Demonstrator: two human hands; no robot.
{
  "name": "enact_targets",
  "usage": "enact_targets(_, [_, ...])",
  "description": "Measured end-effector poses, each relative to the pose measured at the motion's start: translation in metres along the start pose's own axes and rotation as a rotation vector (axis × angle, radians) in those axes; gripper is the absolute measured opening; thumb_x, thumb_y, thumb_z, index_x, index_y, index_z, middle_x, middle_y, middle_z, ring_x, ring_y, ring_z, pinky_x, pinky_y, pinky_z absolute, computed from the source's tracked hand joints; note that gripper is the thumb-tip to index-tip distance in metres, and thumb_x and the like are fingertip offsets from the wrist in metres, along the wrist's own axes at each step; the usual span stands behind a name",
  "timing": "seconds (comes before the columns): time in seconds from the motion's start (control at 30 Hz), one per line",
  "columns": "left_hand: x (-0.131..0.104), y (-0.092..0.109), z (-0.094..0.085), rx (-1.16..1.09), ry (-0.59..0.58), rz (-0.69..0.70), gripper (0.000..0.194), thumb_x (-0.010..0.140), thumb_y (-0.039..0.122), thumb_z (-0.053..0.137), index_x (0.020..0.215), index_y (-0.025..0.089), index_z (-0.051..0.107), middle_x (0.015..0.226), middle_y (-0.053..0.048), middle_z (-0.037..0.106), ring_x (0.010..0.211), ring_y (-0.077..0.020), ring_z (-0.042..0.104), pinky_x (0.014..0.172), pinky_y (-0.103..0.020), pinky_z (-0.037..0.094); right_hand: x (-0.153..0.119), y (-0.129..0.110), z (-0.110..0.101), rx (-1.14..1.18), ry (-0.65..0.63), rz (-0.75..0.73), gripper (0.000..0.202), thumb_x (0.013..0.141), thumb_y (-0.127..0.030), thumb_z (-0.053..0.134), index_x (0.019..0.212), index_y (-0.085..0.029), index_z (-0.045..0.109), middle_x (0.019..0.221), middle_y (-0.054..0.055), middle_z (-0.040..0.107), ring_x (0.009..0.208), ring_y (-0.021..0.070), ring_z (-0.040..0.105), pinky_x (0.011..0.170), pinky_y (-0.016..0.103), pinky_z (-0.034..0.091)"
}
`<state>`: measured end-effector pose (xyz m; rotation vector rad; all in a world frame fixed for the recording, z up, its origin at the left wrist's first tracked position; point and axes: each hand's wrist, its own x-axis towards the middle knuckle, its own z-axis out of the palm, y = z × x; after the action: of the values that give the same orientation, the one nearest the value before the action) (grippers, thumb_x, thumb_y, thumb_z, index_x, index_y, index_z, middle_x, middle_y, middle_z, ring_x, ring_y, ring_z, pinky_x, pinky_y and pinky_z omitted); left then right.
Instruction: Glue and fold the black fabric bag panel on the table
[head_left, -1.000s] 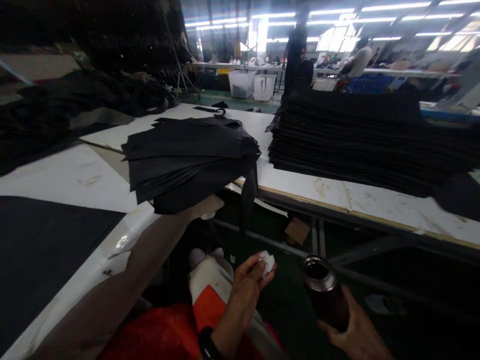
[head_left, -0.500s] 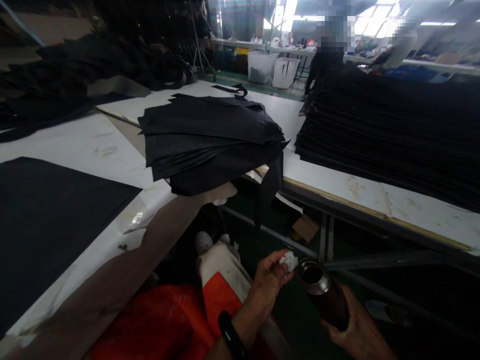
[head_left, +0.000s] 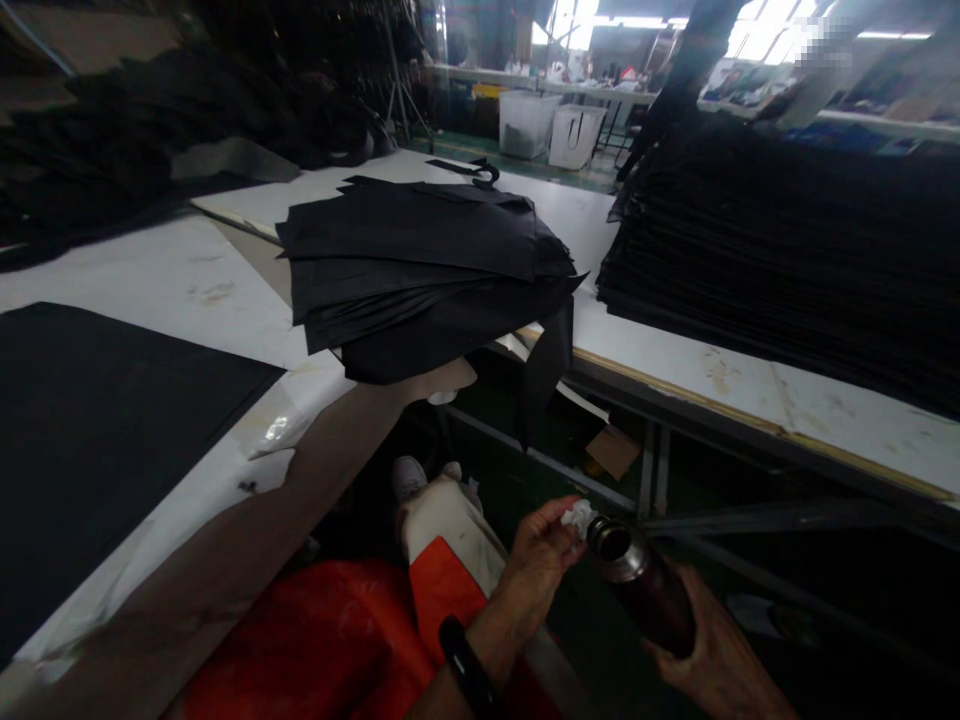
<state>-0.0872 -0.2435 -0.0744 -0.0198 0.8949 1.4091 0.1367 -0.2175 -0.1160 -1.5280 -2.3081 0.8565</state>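
Note:
My left hand (head_left: 541,548), with a black band on its wrist, pinches a crumpled white tissue (head_left: 578,517) between thumb and fingers. Right beside the tissue is the steel mouth of a dark red thermos flask (head_left: 654,595), uncapped and tilted toward my left hand. The tissue seems to touch the flask's rim, on its outer side. Fingers of my right hand (head_left: 701,640) wrap round the flask's lower body. Both hands are low in the view, above my lap and below the table tops.
A fanned pile of black fabric pieces (head_left: 427,240) overhangs the table corner. On the right table (head_left: 675,350) stands a tall black fabric stack (head_left: 787,240). Another black sheet (head_left: 112,430) lies at left. White bins (head_left: 527,122) and a person stand farther back.
The thermos flask has shifted slightly left, so its rim now meets the tissue, where a small gap showed before. The view has moved a little. In the background, the person has leaned.

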Motion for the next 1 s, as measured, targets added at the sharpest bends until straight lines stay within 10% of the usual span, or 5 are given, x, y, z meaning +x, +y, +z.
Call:
enact_targets(0.57, [-0.005, 0.007, -0.003, 0.097, 0.010, 0.013, 0.036, 0.059, 0.022, 0.080, 0.092, 0.017, 0.068, 0.095, -0.007, 0.069, 0.089, -0.0179, 0.064, 0.080, -0.027, 0.049, -0.004, -0.009, 0.011, 0.044, 0.086, -0.018, 0.061, 0.057, -0.025, 0.054, 0.116, -0.015, 0.041, 0.109, 0.015, 0.060, 0.100, 0.0284, 0.060, 0.085, 0.037, 0.047])
enact_targets(1.0, [0.003, 0.012, -0.024, 0.436, 0.121, 0.120, 0.054, 0.052, 0.053, 0.078, 0.087, 0.014, 0.065, 0.069, -0.005, 0.067, 0.064, -0.0156, 0.061, 0.050, -0.019, 0.040, -0.011, -0.037, -0.006, 0.184, 0.110, 0.150, 0.057, 0.056, -0.026, 0.064, 0.112, -0.017, 0.055, 0.105, 0.012, 0.066, 0.101, 0.0309, 0.061, 0.086, 0.037, 0.048])
